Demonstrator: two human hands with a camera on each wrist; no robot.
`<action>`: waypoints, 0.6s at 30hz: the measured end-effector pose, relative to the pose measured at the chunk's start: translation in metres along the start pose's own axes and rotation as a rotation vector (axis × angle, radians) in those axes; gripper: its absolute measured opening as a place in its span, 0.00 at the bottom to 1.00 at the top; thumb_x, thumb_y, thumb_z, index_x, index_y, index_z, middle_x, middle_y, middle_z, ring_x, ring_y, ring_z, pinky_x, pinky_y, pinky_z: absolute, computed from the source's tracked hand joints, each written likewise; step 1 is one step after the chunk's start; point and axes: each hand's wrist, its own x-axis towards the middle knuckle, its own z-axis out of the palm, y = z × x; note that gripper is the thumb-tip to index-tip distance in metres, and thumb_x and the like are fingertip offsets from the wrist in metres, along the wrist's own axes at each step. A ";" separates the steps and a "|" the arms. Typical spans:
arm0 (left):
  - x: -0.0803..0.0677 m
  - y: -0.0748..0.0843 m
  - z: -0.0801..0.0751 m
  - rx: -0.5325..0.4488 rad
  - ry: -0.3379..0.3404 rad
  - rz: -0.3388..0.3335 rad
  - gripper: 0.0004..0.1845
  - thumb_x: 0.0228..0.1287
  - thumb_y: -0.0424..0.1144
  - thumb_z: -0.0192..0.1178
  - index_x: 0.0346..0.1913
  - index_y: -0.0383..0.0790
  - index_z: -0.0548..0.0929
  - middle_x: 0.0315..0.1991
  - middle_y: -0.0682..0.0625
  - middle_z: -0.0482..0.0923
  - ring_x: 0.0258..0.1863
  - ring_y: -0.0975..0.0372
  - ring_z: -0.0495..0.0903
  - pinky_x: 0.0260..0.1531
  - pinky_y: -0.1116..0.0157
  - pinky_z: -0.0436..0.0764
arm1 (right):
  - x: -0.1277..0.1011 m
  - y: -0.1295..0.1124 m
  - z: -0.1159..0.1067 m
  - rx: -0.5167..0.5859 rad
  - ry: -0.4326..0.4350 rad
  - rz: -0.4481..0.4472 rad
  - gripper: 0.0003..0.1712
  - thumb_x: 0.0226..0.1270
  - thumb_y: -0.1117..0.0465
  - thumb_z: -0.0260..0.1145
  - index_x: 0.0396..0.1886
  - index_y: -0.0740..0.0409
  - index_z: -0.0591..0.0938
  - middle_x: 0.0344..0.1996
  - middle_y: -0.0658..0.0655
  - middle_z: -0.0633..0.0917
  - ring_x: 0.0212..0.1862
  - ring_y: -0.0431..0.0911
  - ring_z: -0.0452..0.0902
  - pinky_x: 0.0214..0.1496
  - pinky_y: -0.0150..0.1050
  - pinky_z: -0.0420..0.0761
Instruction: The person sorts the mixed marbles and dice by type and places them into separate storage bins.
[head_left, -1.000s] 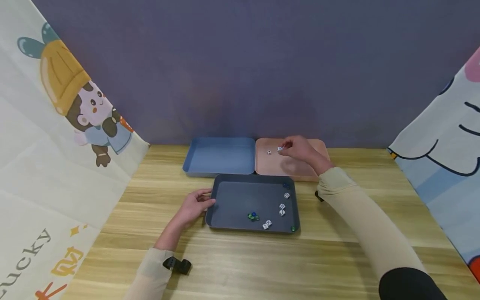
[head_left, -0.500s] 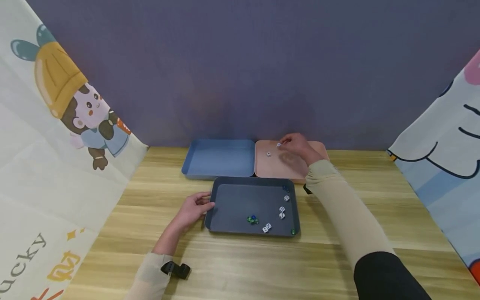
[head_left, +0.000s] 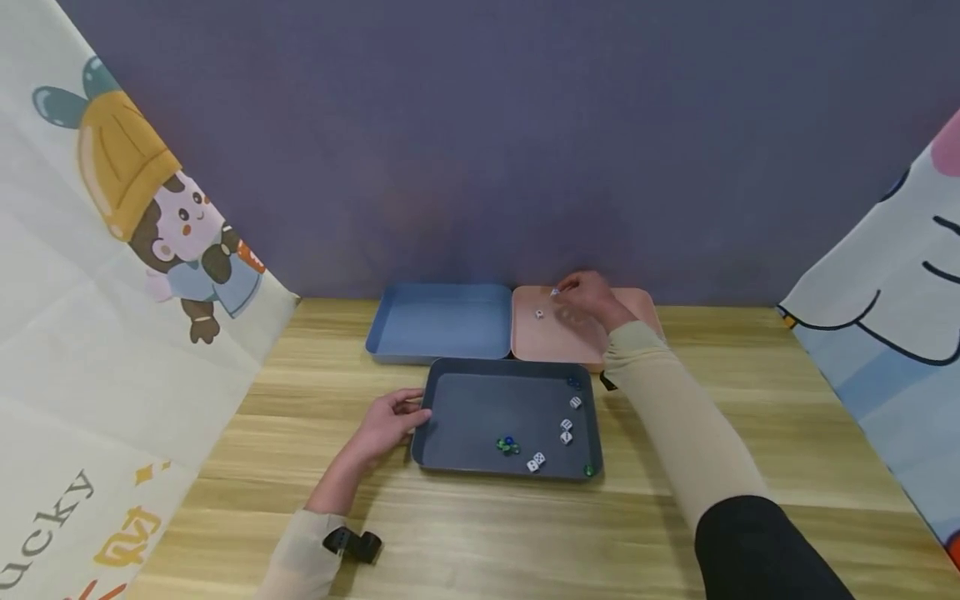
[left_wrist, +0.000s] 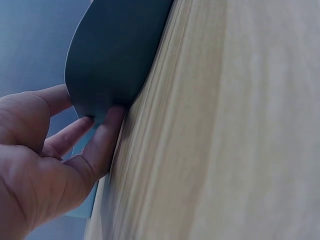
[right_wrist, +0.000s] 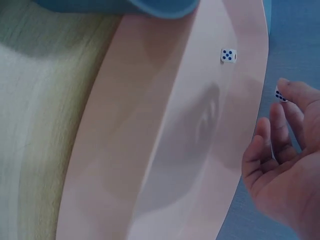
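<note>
Between thumb and fingertip my right hand (head_left: 591, 295) pinches a white die with blue dots (right_wrist: 280, 95) above the far part of the pink tray (head_left: 543, 346). Another white die (head_left: 539, 314) lies in that tray. My left hand (head_left: 385, 428) grips the left edge of the dark grey tray (head_left: 461, 412), its thumb over the rim and its fingers against the outer wall, as the left wrist view shows. Inside the dark tray are several white dice (head_left: 566, 431), a small cluster of green and blue glass-like pieces (head_left: 507, 446), and a lone green piece (head_left: 588, 470).
A blue tray (head_left: 442, 323) stands left of the pink one, both behind the dark tray. Dark blue pieces (head_left: 573, 382) sit in the dark tray's far right corner. The wooden table (head_left: 480, 533) meets a purple-grey backdrop (head_left: 480, 150); printed cloths hang on both sides.
My right hand has moved slightly left and farther back over the pink tray, still pinching the die. My left hand keeps its place on the dark tray. The head view has shifted slightly.
</note>
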 end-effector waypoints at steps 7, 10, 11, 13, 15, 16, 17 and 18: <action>0.012 -0.020 -0.001 -0.007 0.020 -0.005 0.26 0.66 0.35 0.64 0.65 0.33 0.73 0.49 0.40 0.79 0.42 0.54 0.82 0.32 0.60 0.81 | 0.002 -0.003 -0.001 -0.036 -0.015 -0.025 0.18 0.66 0.56 0.67 0.49 0.65 0.83 0.48 0.64 0.80 0.50 0.57 0.74 0.51 0.51 0.75; 0.012 -0.020 0.000 -0.008 0.019 -0.011 0.26 0.66 0.34 0.64 0.65 0.34 0.73 0.49 0.40 0.79 0.41 0.54 0.81 0.32 0.60 0.81 | 0.003 -0.005 -0.001 -0.047 -0.018 -0.016 0.18 0.66 0.56 0.67 0.49 0.65 0.83 0.49 0.64 0.80 0.51 0.57 0.74 0.52 0.50 0.74; 0.011 -0.020 0.000 -0.008 0.018 -0.012 0.26 0.65 0.34 0.64 0.65 0.34 0.73 0.49 0.40 0.79 0.41 0.54 0.81 0.32 0.60 0.80 | 0.003 -0.005 0.000 -0.049 -0.018 -0.013 0.18 0.66 0.57 0.67 0.49 0.65 0.83 0.48 0.64 0.80 0.50 0.57 0.75 0.52 0.50 0.75; 0.011 -0.020 0.000 -0.013 0.016 -0.009 0.26 0.65 0.34 0.64 0.65 0.35 0.74 0.48 0.40 0.79 0.41 0.55 0.81 0.31 0.60 0.81 | 0.004 -0.004 0.002 -0.052 -0.015 -0.007 0.17 0.66 0.57 0.66 0.49 0.65 0.83 0.48 0.64 0.81 0.50 0.57 0.75 0.51 0.49 0.75; 0.012 -0.020 0.000 -0.019 0.014 -0.004 0.25 0.65 0.33 0.64 0.65 0.34 0.74 0.48 0.40 0.80 0.41 0.55 0.82 0.31 0.60 0.81 | 0.005 -0.004 0.002 -0.054 -0.016 -0.010 0.17 0.67 0.58 0.66 0.49 0.65 0.84 0.47 0.64 0.81 0.49 0.56 0.75 0.51 0.49 0.75; 0.012 -0.021 0.001 -0.020 0.013 -0.001 0.25 0.65 0.33 0.64 0.65 0.34 0.74 0.48 0.40 0.80 0.41 0.55 0.82 0.31 0.60 0.81 | 0.004 -0.004 0.002 -0.048 -0.018 -0.012 0.17 0.67 0.58 0.65 0.49 0.65 0.84 0.47 0.64 0.81 0.49 0.57 0.76 0.50 0.49 0.75; 0.013 -0.021 0.001 -0.022 0.014 0.002 0.25 0.65 0.33 0.64 0.65 0.34 0.74 0.48 0.40 0.80 0.41 0.55 0.82 0.31 0.60 0.81 | 0.004 -0.005 0.002 -0.045 -0.019 -0.016 0.17 0.67 0.58 0.65 0.49 0.65 0.84 0.47 0.64 0.81 0.48 0.57 0.76 0.50 0.49 0.75; 0.013 -0.021 0.001 -0.024 0.012 0.004 0.25 0.65 0.33 0.63 0.65 0.34 0.74 0.48 0.40 0.80 0.41 0.55 0.82 0.31 0.60 0.81 | 0.004 -0.004 0.002 -0.046 -0.019 -0.021 0.16 0.67 0.58 0.65 0.49 0.65 0.84 0.47 0.64 0.81 0.48 0.57 0.76 0.50 0.49 0.75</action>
